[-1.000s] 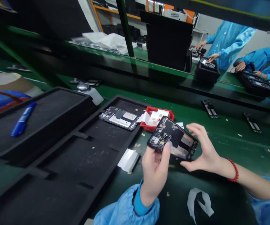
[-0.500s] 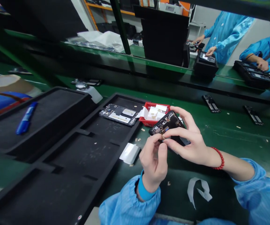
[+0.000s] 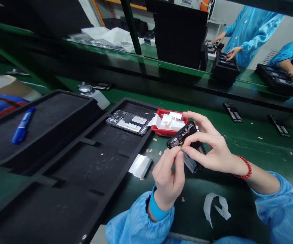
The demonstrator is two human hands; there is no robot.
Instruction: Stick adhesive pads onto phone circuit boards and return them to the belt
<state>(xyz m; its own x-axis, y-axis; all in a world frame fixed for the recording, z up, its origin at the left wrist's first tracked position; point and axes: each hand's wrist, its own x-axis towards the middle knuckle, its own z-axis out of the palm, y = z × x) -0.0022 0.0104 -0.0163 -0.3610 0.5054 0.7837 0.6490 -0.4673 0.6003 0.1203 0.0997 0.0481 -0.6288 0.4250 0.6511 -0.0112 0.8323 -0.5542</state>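
Right hand holds phone; left hand pinches tiny piece. Red tray, 11 o'clock. Marker, 9 o'clock, print illegible.

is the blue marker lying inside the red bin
No, the blue marker lies on the raised black tray, well left of the red bin.

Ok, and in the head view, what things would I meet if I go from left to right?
Blue marker, metal-topped white container, opened phone in the black tray, red bin, right hand, red bead bracelet.
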